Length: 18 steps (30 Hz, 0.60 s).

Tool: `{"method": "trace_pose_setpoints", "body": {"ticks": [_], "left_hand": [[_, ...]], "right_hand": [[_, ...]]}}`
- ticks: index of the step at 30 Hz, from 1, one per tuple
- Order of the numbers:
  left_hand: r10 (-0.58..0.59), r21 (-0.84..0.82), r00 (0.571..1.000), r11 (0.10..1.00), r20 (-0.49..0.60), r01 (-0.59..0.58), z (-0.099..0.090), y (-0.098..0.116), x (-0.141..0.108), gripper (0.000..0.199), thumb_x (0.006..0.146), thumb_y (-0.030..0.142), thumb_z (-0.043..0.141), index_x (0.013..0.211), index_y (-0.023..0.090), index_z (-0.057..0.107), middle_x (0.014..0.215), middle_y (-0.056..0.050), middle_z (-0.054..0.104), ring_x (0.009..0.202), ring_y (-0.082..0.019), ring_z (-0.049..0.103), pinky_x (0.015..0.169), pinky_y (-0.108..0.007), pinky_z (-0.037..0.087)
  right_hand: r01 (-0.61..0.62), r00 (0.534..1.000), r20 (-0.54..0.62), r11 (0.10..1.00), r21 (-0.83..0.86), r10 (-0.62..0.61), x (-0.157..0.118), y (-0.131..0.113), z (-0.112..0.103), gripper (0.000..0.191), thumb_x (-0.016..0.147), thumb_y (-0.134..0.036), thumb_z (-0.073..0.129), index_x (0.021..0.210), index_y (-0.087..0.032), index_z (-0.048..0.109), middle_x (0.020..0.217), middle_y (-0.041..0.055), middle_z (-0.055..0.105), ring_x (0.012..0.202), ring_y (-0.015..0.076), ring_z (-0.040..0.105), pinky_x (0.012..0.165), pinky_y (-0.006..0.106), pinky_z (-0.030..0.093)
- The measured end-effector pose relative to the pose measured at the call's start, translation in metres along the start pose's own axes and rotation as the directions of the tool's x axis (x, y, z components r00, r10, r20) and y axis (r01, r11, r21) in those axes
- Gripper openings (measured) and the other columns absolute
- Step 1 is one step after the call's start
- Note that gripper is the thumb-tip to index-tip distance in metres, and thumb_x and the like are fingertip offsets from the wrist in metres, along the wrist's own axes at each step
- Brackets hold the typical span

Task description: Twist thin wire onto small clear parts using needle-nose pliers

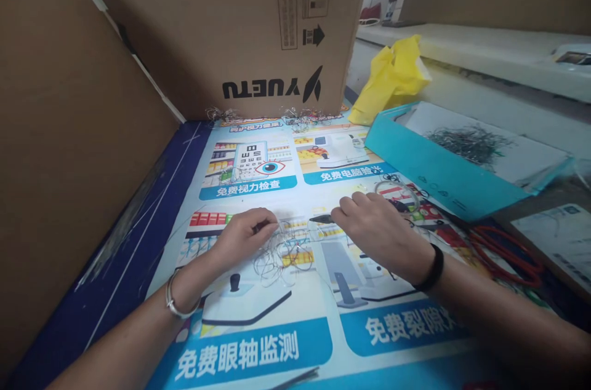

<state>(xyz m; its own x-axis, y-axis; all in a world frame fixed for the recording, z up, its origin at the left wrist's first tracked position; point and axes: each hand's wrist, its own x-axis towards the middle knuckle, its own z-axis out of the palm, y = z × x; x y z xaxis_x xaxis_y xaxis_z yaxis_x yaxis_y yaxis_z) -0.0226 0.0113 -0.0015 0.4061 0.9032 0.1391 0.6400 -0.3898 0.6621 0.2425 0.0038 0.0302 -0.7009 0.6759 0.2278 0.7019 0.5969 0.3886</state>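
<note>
My left hand [247, 233] is closed in a pinch, thumb against fingers, at the upper edge of a loose tangle of thin wire [277, 258]. A strand of that wire seems to run into its fingertips. To the right, my right hand [369, 224] is wrapped round needle-nose pliers; only the dark tapered nose of the pliers [322, 218] shows, pointing left toward the tangle. The handles are hidden in the fist. The pliers' tip and my left fingertips are apart. Both hands are low over the printed poster sheet [295, 196].
A large cardboard box [207, 27] walls off the back. At the right stands a teal box [443, 175] holding a heap of dark wire bits [471, 144]. Near it are a yellow bag [392, 79], a wire coil [399, 190] and a red cord loop [503, 254]. Wire scraps [302, 118] line the back.
</note>
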Motion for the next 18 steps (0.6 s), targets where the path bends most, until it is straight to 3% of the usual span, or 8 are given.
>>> {"method": "trace_pose_setpoints", "body": {"ticks": [7,15,18], "left_hand": [[-0.002,0.063,1.000,0.998,0.001,0.002,0.002,0.002,-0.001,0.010,0.084,0.023,0.052,0.087,0.019,0.060,0.078,0.000,0.063,0.070,-0.013,0.057,0.063,-0.023,0.042],[-0.009,0.078,1.000,0.997,0.024,0.007,-0.001,0.006,-0.001,0.012,0.084,0.025,0.051,0.087,0.019,0.061,0.079,-0.002,0.062,0.067,-0.013,0.054,0.060,-0.024,0.041],[0.066,0.096,0.998,0.993,-0.015,-0.064,-0.003,0.008,-0.001,0.015,0.085,0.028,0.052,0.091,0.019,0.061,0.089,-0.005,0.063,0.080,-0.017,0.056,0.070,-0.029,0.044]], "right_hand": [[-0.047,0.996,-0.074,0.999,-0.009,0.046,0.002,0.005,0.020,0.012,0.082,-0.009,0.051,0.077,-0.019,0.054,0.073,0.0040,0.052,0.068,0.0191,0.039,0.059,0.032,0.018],[-0.117,0.986,-0.122,0.993,0.010,0.117,0.004,0.009,0.012,0.015,0.085,-0.010,0.047,0.076,-0.018,0.057,0.072,0.0043,0.052,0.068,0.0184,0.039,0.060,0.032,0.019],[-0.125,0.980,-0.156,0.992,0.009,0.125,0.003,0.008,0.009,0.016,0.085,-0.011,0.047,0.075,-0.018,0.057,0.071,0.0042,0.052,0.068,0.0184,0.038,0.059,0.032,0.020]]}}
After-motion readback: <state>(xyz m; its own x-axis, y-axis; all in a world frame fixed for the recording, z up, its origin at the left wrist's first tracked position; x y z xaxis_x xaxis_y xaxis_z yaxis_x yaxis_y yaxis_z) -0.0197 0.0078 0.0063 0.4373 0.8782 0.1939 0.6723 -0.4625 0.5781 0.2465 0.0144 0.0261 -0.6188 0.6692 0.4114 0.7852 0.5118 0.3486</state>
